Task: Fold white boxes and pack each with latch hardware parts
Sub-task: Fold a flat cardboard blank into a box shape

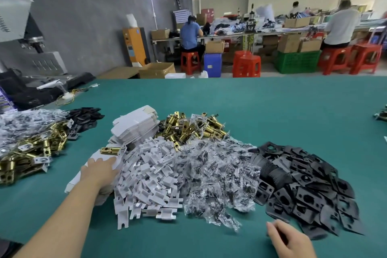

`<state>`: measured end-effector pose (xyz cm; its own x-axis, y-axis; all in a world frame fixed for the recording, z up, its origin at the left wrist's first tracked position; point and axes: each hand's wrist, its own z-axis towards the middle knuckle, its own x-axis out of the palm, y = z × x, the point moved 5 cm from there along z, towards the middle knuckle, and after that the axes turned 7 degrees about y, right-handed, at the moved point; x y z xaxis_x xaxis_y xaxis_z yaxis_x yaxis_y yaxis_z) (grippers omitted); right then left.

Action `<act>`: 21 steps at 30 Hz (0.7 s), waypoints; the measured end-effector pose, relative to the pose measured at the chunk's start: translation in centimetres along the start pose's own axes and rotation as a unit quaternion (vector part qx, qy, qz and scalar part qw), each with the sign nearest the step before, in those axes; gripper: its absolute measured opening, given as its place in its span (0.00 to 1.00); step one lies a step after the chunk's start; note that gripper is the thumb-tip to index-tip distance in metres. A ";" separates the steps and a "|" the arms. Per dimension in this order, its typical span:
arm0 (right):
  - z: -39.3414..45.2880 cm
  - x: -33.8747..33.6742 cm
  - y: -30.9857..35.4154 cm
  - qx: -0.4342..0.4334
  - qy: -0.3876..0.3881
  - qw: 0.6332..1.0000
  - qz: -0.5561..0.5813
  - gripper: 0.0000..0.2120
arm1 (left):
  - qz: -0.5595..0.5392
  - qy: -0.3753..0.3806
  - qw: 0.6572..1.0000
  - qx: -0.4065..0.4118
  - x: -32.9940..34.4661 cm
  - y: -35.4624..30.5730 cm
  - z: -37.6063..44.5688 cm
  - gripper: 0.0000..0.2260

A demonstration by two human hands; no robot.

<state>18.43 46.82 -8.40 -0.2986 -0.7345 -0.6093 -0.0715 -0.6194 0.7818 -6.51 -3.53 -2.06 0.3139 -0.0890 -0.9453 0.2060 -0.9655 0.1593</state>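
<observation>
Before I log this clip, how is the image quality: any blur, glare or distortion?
Head view: even overhead lighting with soft shadows; wide-angle bending curves the green table edge; the right hand and the distant workers look slightly motion-smeared; the clear screw bags glint; the left hand on the white boxes reads fairly sharp.

**Piles across the table**

On the table (272, 111), flat boxes (134, 125) lie behind the inserts (146, 178); latches (192, 128) sit right of the boxes. Screw bags (217, 176) lie between inserts and plates (303, 184) (rightmost). A second latch pile (31, 151) lies far left.
</observation>
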 end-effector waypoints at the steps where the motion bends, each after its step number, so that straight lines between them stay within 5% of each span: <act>1: -0.1 0.0 0.0 0.005 0.010 1.000 0.000 0.13 | 0.002 0.001 1.000 -0.003 -0.1 -0.1 0.0 0.24; 11: -0.2 -0.1 0.3 0.004 0.015 1.000 -0.012 0.16 | 0.041 -0.004 0.998 0.044 -1.9 -1.5 -1.4 0.20; 21: -0.1 0.3 -0.4 0.014 0.007 0.999 -0.041 0.11 | 0.135 0.019 0.990 -0.036 -6.5 -3.3 -2.2 0.16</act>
<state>18.51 46.83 -8.94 -0.2772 -0.6861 -0.6727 -0.1207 -0.6697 0.7328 -7.12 0.74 4.17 0.4017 -0.3314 -0.8537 0.1749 -0.8873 0.4267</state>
